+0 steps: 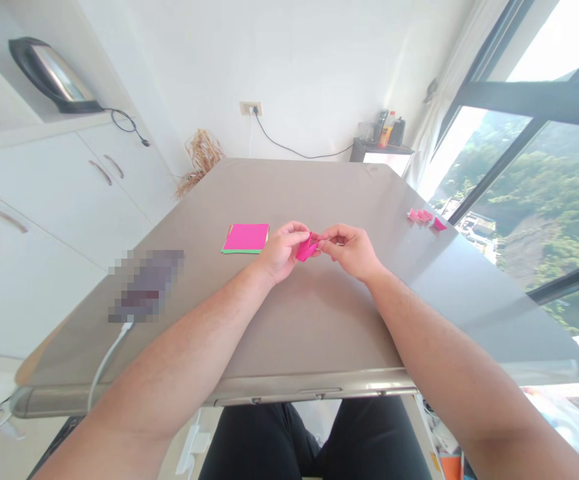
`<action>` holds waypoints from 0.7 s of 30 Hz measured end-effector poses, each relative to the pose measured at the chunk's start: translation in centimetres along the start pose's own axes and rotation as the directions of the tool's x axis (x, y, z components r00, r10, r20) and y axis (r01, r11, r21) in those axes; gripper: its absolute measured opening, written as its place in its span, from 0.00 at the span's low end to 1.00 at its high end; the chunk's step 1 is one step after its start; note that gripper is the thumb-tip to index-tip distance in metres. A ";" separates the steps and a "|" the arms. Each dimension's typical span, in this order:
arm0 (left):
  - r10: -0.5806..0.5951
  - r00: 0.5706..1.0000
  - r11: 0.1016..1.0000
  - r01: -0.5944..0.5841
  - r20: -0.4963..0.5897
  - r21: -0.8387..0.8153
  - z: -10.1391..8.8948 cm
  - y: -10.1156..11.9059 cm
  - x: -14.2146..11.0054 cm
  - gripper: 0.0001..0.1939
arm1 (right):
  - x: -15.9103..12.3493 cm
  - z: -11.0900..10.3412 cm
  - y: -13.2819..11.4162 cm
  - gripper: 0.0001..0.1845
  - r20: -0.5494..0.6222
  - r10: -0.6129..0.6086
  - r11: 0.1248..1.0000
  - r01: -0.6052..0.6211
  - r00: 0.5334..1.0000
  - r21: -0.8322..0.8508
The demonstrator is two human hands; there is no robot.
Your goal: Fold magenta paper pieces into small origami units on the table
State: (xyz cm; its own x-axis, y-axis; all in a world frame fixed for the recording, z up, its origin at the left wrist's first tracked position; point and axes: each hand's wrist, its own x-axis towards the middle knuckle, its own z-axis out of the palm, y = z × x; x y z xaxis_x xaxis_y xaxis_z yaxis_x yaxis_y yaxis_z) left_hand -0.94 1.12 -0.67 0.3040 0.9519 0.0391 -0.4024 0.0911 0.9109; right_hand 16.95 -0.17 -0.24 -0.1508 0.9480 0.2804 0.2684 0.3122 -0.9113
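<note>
Working right of the stack (246, 238), the left hand (279, 255) pinches the folded paper (305, 251) over the tabletop (304, 333) and the right hand (353, 251) nips its other edge. I'd keep the left steady, press lightly with the right so creases stay crisp. Hands cover part; can't make out every fold.

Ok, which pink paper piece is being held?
The small folded pink piece, held by left hand and right hand; the flat pink sheet tops a stack, the pink pieces at far right lie on the table.
</note>
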 end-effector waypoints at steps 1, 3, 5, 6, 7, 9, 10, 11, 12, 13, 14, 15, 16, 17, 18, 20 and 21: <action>0.009 1.000 0.999 -0.008 -0.022 0.033 0.0 -0.1 0.0 0.10 | 0.0 0.0 -0.1 0.09 -0.002 0.007 1.000 -0.007 1.000 -0.003; 0.063 0.994 0.986 -0.050 -0.084 0.158 0.0 -0.2 0.0 0.10 | -0.1 -0.2 -0.3 0.08 -0.002 0.018 1.000 -0.018 1.000 -0.012; 0.132 0.985 0.952 -0.093 -0.115 0.293 0.0 -0.3 0.0 0.08 | -0.1 -0.2 -0.6 0.07 0.004 0.039 0.999 -0.039 0.999 -0.024; 0.151 0.982 0.937 -0.106 -0.111 0.333 0.0 -0.3 0.0 0.07 | -0.1 -0.3 -0.7 0.07 0.009 0.053 0.998 -0.053 0.999 -0.029; 0.154 0.983 0.928 -0.110 -0.098 0.356 0.1 -0.3 -0.1 0.07 | -0.2 -0.3 -0.9 0.07 0.014 0.070 0.997 -0.070 0.997 -0.030; 0.139 0.988 0.918 -0.102 -0.070 0.383 0.2 -0.3 -0.2 0.08 | -0.2 -0.2 -1.0 0.06 0.017 0.097 0.995 -0.097 0.995 -0.023; 0.135 0.989 0.909 -0.100 -0.059 0.405 0.2 -0.3 -0.3 0.09 | -0.2 -0.2 -1.0 0.06 0.012 0.107 0.994 -0.106 0.994 -0.014; 0.139 0.989 0.893 -0.104 -0.049 0.438 0.3 -0.3 -0.4 0.10 | -0.2 -0.2 -1.0 0.06 0.002 0.116 0.993 -0.116 0.993 -0.004; 0.147 0.989 0.874 -0.113 -0.034 0.473 0.3 -0.3 -0.5 0.11 | -0.1 -0.2 -1.0 0.06 -0.008 0.127 0.992 -0.127 0.992 0.006; 0.153 0.988 0.855 -0.126 -0.013 0.503 0.3 -0.4 -0.5 0.12 | -0.1 -0.2 -1.0 0.06 -0.019 0.138 0.990 -0.137 0.990 0.019; 0.154 0.988 0.840 -0.138 0.012 0.524 0.4 -0.4 -0.6 0.13 | 0.0 -0.2 -1.0 0.06 -0.026 0.146 0.989 -0.145 0.989 0.036; 0.151 0.988 0.833 -0.147 0.036 0.534 0.4 -0.4 -0.6 0.14 | 0.0 -0.2 -0.9 0.06 -0.026 0.150 0.987 -0.149 0.988 0.061; 0.147 0.988 0.835 -0.151 0.051 0.529 0.3 -0.4 -0.6 0.15 | 0.1 -0.3 -0.9 0.07 -0.024 0.148 0.985 -0.145 0.989 0.096; 0.140 0.989 0.850 -0.145 0.050 0.506 0.3 -0.5 -0.6 0.16 | 0.1 -0.3 -0.9 0.07 -0.022 0.140 0.981 -0.136 0.990 0.139; 0.129 0.991 0.877 -0.129 0.032 0.463 0.2 -0.5 -0.5 0.17 | 0.2 -0.3 -1.0 0.07 -0.023 0.128 0.975 -0.122 0.991 0.184; 0.100 0.995 0.937 -0.085 -0.027 0.338 0.0 -0.4 -0.2 0.17 | 0.2 -0.3 -1.1 0.08 -0.037 0.108 0.964 -0.095 0.993 0.247; 0.084 0.995 0.960 -0.067 -0.051 0.270 -0.1 -0.4 -0.1 0.17 | 0.2 -0.3 -1.2 0.09 -0.047 0.105 0.963 -0.089 0.993 0.253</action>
State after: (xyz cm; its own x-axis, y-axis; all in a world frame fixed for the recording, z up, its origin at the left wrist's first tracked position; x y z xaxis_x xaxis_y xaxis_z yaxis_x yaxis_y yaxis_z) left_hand -0.87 1.02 -1.09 0.2248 0.9698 0.0944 -0.1737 -0.0554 0.9832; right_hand 16.91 -0.32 0.97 -0.0767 0.9773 0.1974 0.0312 0.2002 -0.9793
